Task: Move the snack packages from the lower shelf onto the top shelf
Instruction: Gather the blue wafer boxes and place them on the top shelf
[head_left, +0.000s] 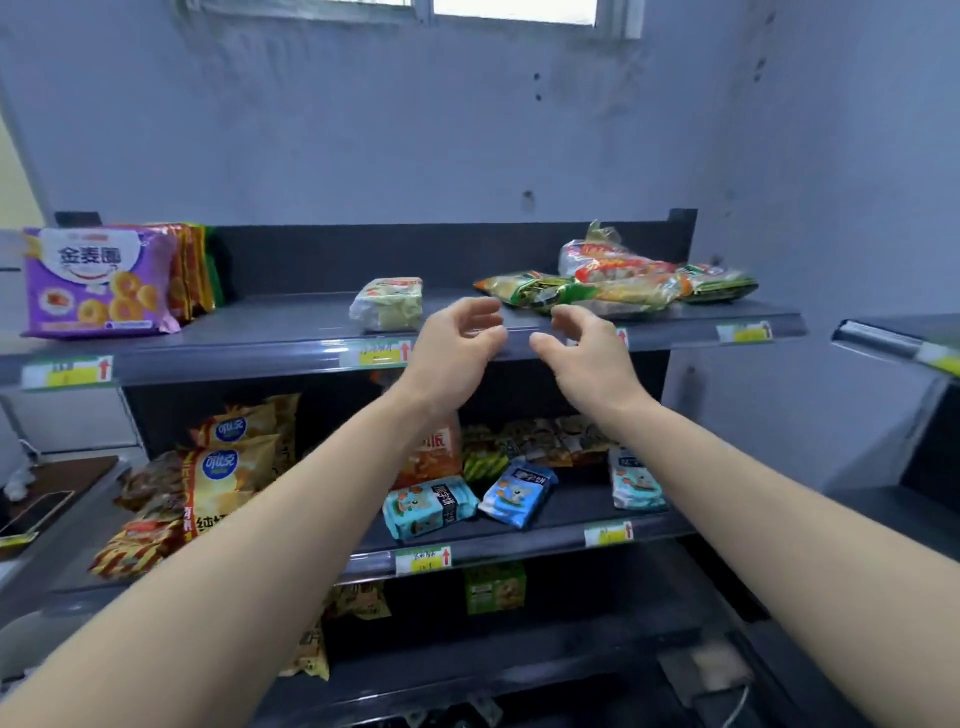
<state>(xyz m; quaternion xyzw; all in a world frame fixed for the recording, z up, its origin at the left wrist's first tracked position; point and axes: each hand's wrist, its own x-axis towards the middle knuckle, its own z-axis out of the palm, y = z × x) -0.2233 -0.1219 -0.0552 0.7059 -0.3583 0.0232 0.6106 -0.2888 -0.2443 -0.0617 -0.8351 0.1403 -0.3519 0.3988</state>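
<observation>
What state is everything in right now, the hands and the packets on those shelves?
Left hand: open, fingers loosely curled, holding nothing.
Right hand: open, holding nothing.
Purple ring-biscuit package: upright, left end of dark top shelf.
Pale green packet: lying flat, top shelf middle.
Green-and-yellow packets: piled, top shelf's right.
Light blue packets: lying on the lower shelf.
Yellow chip bags: leaning upright, lower shelf.

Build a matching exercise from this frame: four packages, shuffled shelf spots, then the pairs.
Things
1. purple ring-snack bag
2. pale green packet
3. light blue packets
4. green box

Places
A. lower shelf, at the front
B. top shelf, left end
C. third shelf down
D. top shelf, near the centre

Pairs: 1-B, 2-D, 3-A, 4-C
</observation>
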